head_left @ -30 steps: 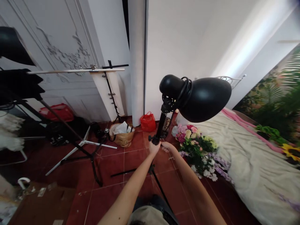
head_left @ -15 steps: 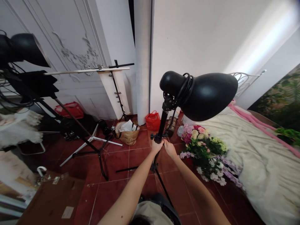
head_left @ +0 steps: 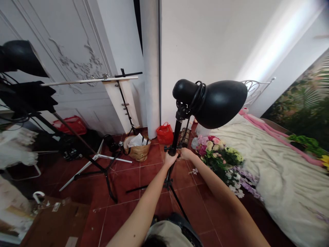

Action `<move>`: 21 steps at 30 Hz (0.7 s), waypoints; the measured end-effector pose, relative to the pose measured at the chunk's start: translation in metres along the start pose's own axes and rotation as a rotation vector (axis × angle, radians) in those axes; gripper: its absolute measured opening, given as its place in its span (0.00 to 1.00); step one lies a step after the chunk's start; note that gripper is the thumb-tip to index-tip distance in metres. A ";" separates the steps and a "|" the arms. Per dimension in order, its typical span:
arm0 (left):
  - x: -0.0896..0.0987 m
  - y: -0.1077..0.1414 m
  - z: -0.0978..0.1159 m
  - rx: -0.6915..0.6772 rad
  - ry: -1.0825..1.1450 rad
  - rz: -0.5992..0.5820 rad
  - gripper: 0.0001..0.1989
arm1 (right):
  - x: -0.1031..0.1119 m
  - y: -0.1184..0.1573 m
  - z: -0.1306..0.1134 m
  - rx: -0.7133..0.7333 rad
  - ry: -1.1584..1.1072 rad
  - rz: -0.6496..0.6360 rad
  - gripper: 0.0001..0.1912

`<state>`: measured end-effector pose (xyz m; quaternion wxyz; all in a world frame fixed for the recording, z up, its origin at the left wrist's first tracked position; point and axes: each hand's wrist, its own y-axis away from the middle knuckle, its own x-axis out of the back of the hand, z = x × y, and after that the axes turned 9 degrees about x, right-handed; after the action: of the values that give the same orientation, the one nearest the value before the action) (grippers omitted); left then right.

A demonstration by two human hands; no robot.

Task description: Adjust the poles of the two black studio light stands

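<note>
A black studio lamp (head_left: 219, 104) with a dome-shaped reflector and a coiled cable tops a black light stand (head_left: 177, 137) in front of me. My left hand (head_left: 170, 159) is wrapped round the stand's pole just below its collar. On the other side, my right hand (head_left: 186, 154) has its fingers closed against the stand at nearly the same height; the exact part they pinch is hidden. A dark knob (head_left: 166, 149) sticks out to the left of the collar. The stand's legs (head_left: 179, 199) spread on the tiled floor near my body.
Artificial flowers (head_left: 213, 147) lie beside a bed with a cream cover (head_left: 282, 178) on the right. A red bag (head_left: 165, 133) and a woven basket (head_left: 140, 151) stand ahead. More light stands (head_left: 109, 185) and a cardboard box (head_left: 56, 219) occupy the left.
My right hand has shifted its grip, its fingers now curled higher beside the collar. The left hand keeps hold of the pole. My view has turned slightly right.
</note>
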<state>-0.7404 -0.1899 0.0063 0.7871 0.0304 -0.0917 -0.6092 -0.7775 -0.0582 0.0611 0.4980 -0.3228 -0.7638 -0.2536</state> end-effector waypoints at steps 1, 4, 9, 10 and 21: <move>0.000 0.000 0.001 -0.001 0.011 -0.001 0.07 | 0.000 0.000 -0.002 -0.007 0.013 0.003 0.16; 0.000 0.003 0.006 -0.009 0.060 -0.003 0.07 | -0.006 0.007 -0.011 -0.023 0.055 0.048 0.13; 0.001 0.008 0.013 -0.003 0.065 0.048 0.05 | -0.039 0.036 -0.024 -0.053 0.098 0.302 0.11; 0.001 0.009 0.014 0.003 0.058 0.051 0.05 | -0.049 0.043 -0.026 -0.052 0.089 0.378 0.12; 0.000 0.013 0.020 -0.006 0.098 0.045 0.04 | -0.108 0.089 -0.020 -0.115 -0.126 0.552 0.21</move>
<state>-0.7319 -0.1858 0.0278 0.8043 0.0557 -0.0520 -0.5893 -0.6669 -0.0391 -0.0248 0.4808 -0.5611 -0.6610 -0.1308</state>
